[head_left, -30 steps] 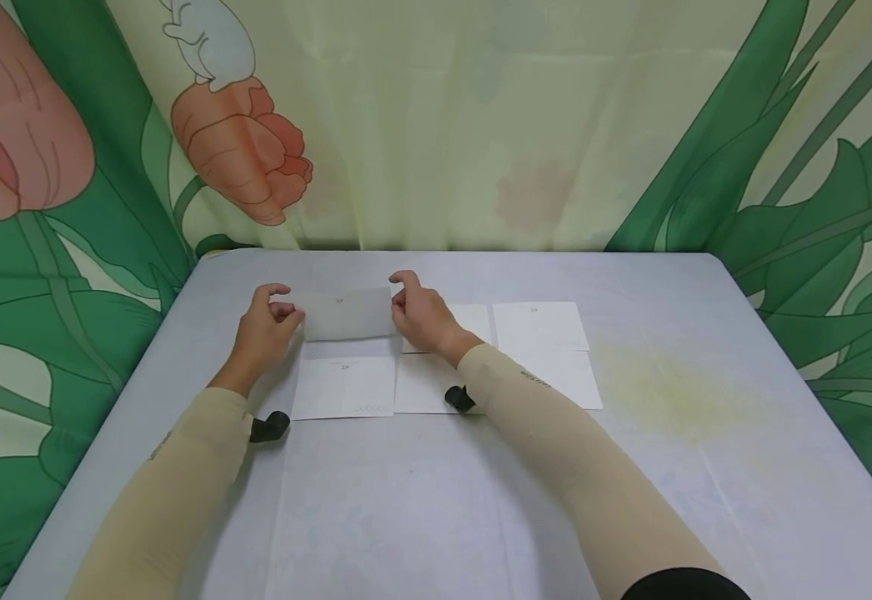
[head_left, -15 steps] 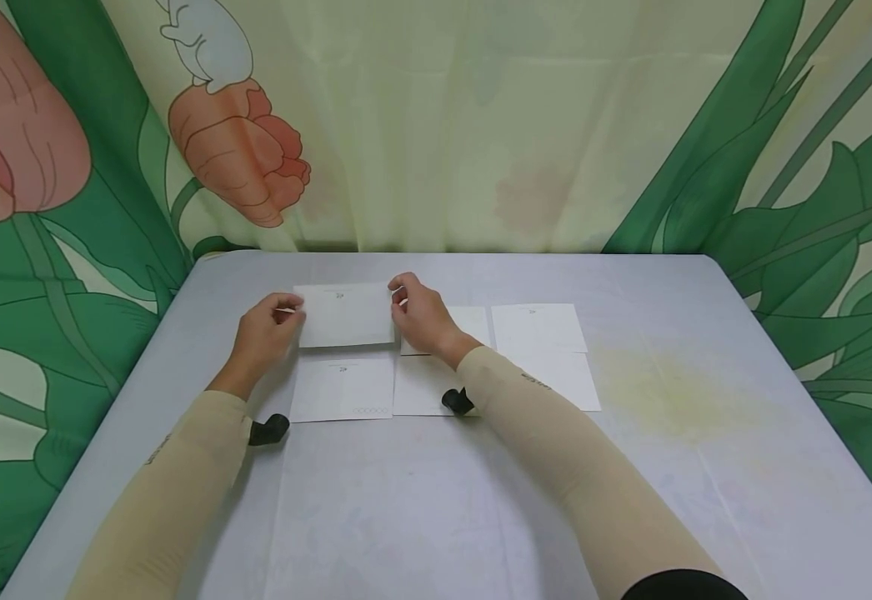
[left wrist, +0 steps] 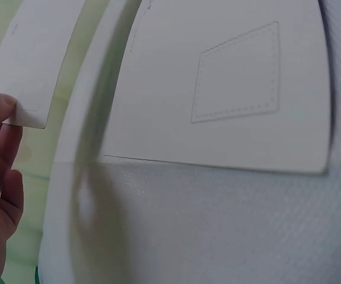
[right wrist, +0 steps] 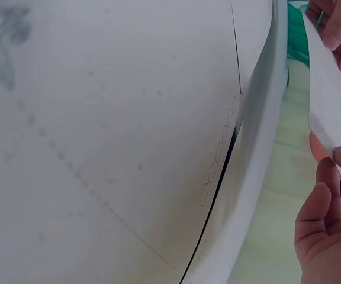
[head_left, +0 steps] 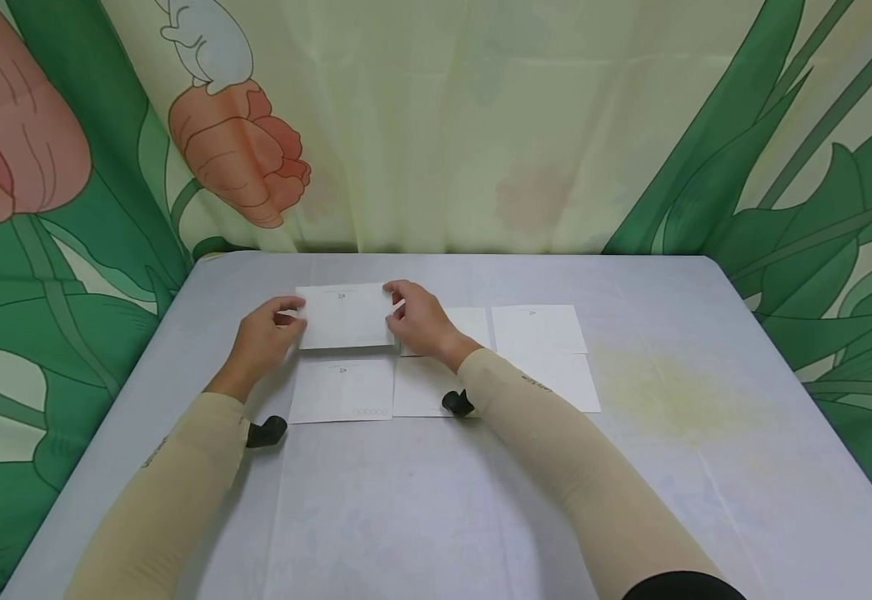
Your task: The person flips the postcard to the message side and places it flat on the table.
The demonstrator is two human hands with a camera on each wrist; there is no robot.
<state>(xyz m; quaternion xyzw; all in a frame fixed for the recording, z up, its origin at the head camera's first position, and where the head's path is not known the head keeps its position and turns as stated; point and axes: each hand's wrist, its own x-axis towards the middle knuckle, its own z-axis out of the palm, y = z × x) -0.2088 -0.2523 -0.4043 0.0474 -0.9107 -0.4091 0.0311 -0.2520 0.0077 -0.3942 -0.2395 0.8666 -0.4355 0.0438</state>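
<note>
My left hand (head_left: 265,340) pinches the left edge of a white postcard (head_left: 346,318) between thumb and fingers. At the opposite edge my right hand (head_left: 424,323) pinches it too. The held postcard is tilted, with its lower edge just above another postcard (head_left: 341,396) lying flat in the near row. In the left wrist view, fingers (left wrist: 9,148) and thumb grip a corner of the held card. The right wrist view shows both hands on the thin card (right wrist: 329,89). A stamp outline marks the flat postcard (left wrist: 235,136) in the left wrist view.
To the right, more white postcards lie in two rows: a far one (head_left: 539,329), one partly behind my right hand (head_left: 469,325), and near ones (head_left: 421,392) partly behind my forearm. The white-covered table (head_left: 391,508) ends at a printed curtain (head_left: 443,150).
The postcard has swung from tilted and shaded to facing up toward me more brightly. My raised right fingers have come down onto its edge; the left index finger has lowered.
</note>
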